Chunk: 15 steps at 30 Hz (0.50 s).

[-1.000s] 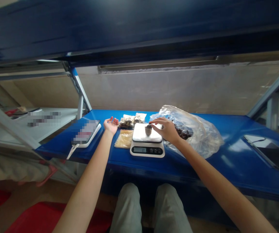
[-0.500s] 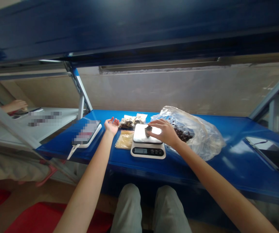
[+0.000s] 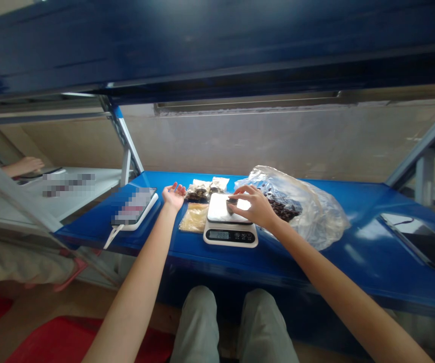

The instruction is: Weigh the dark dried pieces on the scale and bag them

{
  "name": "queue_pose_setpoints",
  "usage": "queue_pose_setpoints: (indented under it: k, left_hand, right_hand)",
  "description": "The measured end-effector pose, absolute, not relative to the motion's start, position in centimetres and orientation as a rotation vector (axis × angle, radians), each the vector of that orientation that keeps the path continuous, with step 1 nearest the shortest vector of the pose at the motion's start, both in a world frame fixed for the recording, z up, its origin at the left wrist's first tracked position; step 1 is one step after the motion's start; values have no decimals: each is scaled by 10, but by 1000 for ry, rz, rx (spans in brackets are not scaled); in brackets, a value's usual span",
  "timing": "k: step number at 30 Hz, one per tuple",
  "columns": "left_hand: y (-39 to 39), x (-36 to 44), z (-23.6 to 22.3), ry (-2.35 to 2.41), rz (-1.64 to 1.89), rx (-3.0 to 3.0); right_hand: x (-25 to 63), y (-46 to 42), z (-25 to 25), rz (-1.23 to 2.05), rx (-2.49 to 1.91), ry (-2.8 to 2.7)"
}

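Observation:
My right hand (image 3: 254,204) reaches over the white kitchen scale (image 3: 230,237), with thumb and fingers closed around a small greyish cup (image 3: 231,205). The cup is on or just over the bright weighing plate; fingers partly cover it, and dark stuff showed at its top. Left of the scale, my left hand (image 3: 174,195) rests palm up with its fingers apart, holding nothing. Beside it are small filled clear packets (image 3: 198,190) with dark contents. A flat stack of yellowish clear bags (image 3: 194,218) lies against the scale's left side.
A large clear plastic bag (image 3: 316,214) lies open at the right, with dark small pieces (image 3: 283,205) inside. A phone on a white power bank (image 3: 136,207) lies left, another dark phone (image 3: 422,239) far right. A blue shelf (image 3: 217,50) hangs overhead. A co-worker's hand (image 3: 30,165) shows far left.
My right hand's fingers have come lower over the cup, covering more of it and its dark top. The scale's readout has changed from a short number to a longer one. My left hand stays put.

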<state>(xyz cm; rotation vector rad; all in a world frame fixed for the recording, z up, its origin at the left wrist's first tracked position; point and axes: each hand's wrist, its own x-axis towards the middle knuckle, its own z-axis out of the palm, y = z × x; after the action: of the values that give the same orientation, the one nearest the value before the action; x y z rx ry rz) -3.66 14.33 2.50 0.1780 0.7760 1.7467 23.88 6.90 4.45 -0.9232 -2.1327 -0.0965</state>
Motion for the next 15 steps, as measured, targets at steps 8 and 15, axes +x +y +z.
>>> queue_pose_setpoints:
  k: [8, 15]
  left_hand:
    - [145, -37, 24, 775, 1746, 168]
    - [143, -37, 25, 778, 1753, 172]
  right_hand:
    - [241, 68, 48, -58, -963, -2129]
    - [242, 66, 50, -39, -941, -2109]
